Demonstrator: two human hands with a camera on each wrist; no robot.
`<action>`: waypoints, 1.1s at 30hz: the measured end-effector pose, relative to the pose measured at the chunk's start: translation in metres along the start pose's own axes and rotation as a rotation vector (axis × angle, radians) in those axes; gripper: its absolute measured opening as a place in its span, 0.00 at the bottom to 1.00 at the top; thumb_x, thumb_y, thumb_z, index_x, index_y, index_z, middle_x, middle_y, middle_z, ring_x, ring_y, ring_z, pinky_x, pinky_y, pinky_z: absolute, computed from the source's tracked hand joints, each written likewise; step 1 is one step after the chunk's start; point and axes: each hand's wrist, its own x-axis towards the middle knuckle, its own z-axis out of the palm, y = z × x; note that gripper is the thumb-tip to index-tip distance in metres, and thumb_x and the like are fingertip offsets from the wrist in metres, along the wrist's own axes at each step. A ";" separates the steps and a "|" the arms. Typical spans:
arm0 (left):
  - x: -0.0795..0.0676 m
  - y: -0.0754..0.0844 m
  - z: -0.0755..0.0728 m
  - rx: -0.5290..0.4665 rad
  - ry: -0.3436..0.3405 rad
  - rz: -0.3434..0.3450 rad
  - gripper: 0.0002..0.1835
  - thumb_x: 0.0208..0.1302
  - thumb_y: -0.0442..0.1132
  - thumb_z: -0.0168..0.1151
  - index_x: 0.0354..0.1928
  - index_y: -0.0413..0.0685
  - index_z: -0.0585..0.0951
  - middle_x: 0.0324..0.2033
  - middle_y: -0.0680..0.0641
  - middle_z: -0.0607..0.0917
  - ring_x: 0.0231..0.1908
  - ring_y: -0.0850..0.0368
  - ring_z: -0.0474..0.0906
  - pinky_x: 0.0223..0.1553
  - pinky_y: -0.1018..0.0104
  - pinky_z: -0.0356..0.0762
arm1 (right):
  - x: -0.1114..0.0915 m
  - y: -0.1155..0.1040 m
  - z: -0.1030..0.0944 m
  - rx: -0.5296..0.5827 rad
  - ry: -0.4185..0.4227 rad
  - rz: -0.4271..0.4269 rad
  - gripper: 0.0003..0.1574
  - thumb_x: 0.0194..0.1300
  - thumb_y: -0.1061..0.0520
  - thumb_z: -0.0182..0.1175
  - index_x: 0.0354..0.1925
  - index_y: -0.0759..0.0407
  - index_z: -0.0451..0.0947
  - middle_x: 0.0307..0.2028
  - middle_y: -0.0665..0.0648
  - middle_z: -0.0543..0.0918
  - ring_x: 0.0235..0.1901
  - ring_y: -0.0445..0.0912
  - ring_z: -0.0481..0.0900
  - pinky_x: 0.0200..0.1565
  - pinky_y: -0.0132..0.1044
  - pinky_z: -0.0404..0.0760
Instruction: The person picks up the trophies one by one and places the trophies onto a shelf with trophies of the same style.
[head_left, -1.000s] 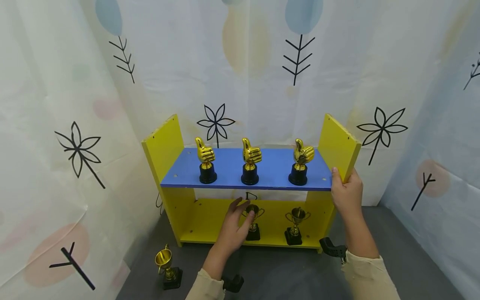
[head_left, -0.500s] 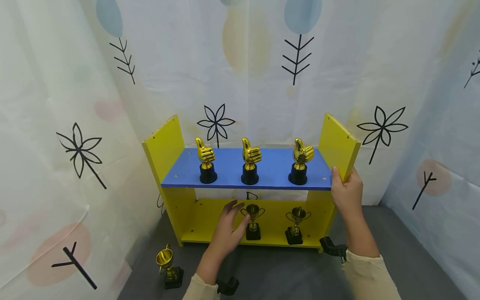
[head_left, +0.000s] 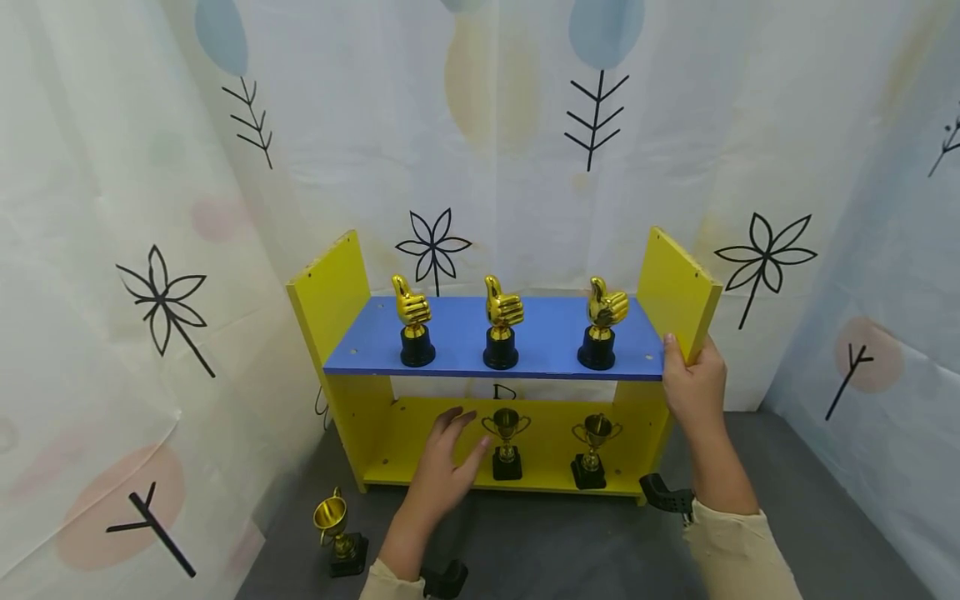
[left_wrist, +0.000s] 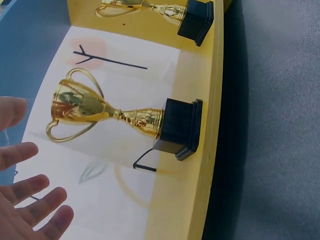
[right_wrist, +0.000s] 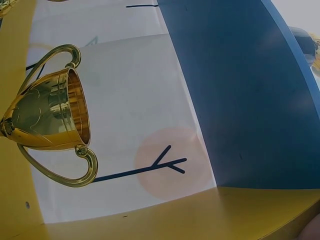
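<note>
My left hand (head_left: pixel 438 471) has its fingers spread, just left of the middle trophy cup (head_left: pixel 506 442) on the lower yellow shelf (head_left: pixel 405 442). In the left wrist view a gap shows between the fingertips (left_wrist: pixel 62 215) and that gold cup (left_wrist: pixel 80 102), which stands on a black square base. My right hand (head_left: pixel 696 387) grips the front edge of the right yellow side panel (head_left: pixel 678 283), thumb on the inner face near the blue shelf. A second trophy cup (head_left: pixel 592 450) stands at the lower shelf's right; the right wrist view shows its two-handled bowl (right_wrist: pixel 45 112) up close.
Three gold thumbs-up trophies (head_left: pixel 500 321) stand in a row on the blue upper shelf (head_left: pixel 457 317). Another trophy cup (head_left: pixel 337 533) stands on the grey floor surface (head_left: pixel 555 550) at front left. Patterned white cloth (head_left: pixel 330 108) hangs behind and on both sides.
My left hand has drawn back leftward from the middle trophy cup, which now shows fully. The right hand keeps its grip on the side panel.
</note>
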 end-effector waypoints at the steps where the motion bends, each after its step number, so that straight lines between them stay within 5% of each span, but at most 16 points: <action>1: -0.001 0.000 -0.001 0.003 0.003 -0.002 0.29 0.78 0.56 0.63 0.73 0.50 0.77 0.76 0.40 0.70 0.74 0.37 0.70 0.71 0.34 0.72 | 0.000 0.000 0.000 -0.001 -0.002 0.005 0.27 0.84 0.48 0.51 0.66 0.67 0.74 0.57 0.68 0.84 0.49 0.56 0.82 0.41 0.20 0.72; 9: -0.007 -0.006 -0.008 0.021 0.023 -0.017 0.29 0.75 0.52 0.67 0.72 0.51 0.77 0.75 0.39 0.71 0.72 0.37 0.73 0.69 0.35 0.75 | -0.001 0.000 0.000 -0.003 -0.006 0.009 0.28 0.84 0.48 0.51 0.67 0.66 0.74 0.57 0.68 0.84 0.49 0.55 0.83 0.42 0.19 0.73; 12: -0.008 -0.007 -0.010 0.015 0.030 -0.030 0.29 0.75 0.50 0.68 0.72 0.51 0.77 0.74 0.39 0.71 0.72 0.37 0.73 0.68 0.35 0.75 | -0.001 -0.001 0.000 -0.002 -0.007 0.016 0.28 0.85 0.48 0.50 0.68 0.66 0.73 0.59 0.68 0.84 0.50 0.56 0.83 0.50 0.35 0.86; 15: -0.010 -0.009 -0.012 0.010 0.043 -0.025 0.28 0.74 0.48 0.69 0.72 0.50 0.77 0.73 0.39 0.72 0.71 0.37 0.73 0.68 0.34 0.76 | -0.002 -0.002 0.000 -0.007 -0.006 0.022 0.28 0.85 0.47 0.50 0.69 0.66 0.72 0.59 0.67 0.84 0.51 0.56 0.84 0.53 0.40 0.87; 20: -0.013 -0.011 -0.015 0.023 0.058 -0.014 0.27 0.74 0.48 0.69 0.70 0.49 0.79 0.71 0.39 0.74 0.70 0.36 0.74 0.66 0.34 0.77 | -0.001 -0.001 0.000 -0.003 -0.003 0.006 0.28 0.84 0.48 0.51 0.67 0.67 0.73 0.58 0.69 0.84 0.49 0.57 0.83 0.41 0.18 0.72; 33: -0.022 -0.015 -0.021 0.045 0.062 -0.053 0.26 0.73 0.51 0.70 0.68 0.52 0.80 0.71 0.41 0.75 0.69 0.37 0.76 0.66 0.33 0.77 | -0.001 0.001 0.000 0.006 -0.004 0.008 0.28 0.84 0.47 0.52 0.67 0.66 0.74 0.58 0.68 0.84 0.49 0.55 0.83 0.40 0.17 0.72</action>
